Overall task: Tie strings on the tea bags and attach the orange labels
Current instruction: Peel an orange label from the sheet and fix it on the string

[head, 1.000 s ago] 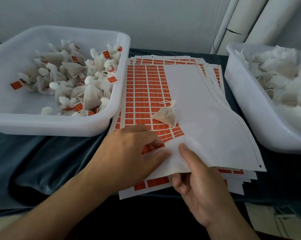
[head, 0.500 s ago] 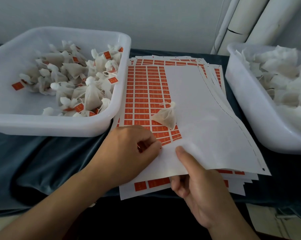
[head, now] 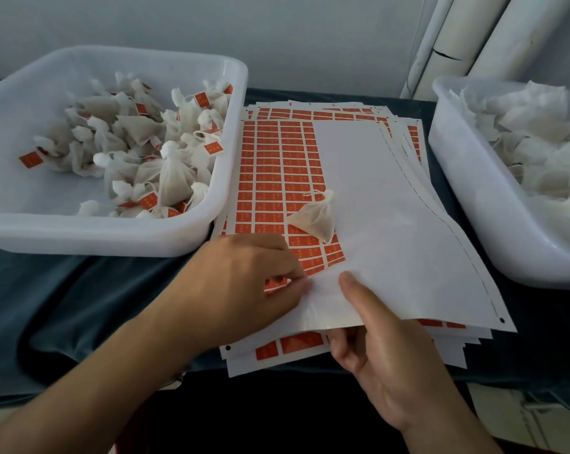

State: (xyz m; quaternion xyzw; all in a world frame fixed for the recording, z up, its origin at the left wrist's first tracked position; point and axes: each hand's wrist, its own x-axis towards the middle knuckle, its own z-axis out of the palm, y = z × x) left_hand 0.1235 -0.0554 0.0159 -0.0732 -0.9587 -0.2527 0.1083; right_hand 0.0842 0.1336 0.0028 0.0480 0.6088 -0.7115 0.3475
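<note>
At the near edge of the label sheet (head: 277, 178), the left hand (head: 241, 283) pinches an orange label (head: 275, 283) while the right hand (head: 375, 342) grips the sheet's blank corner. The tied tea bag (head: 316, 217) lies on the sheet, just beyond the left hand. Label-peeling appears in hand; next, the freed label likely needs pressing onto the bag's string.

A pale grey wall (head: 277, 34) rises behind a counter (head: 80, 290) draped in dark teal cloth, with white pipes (head: 473, 37) standing at the right corner.
</note>
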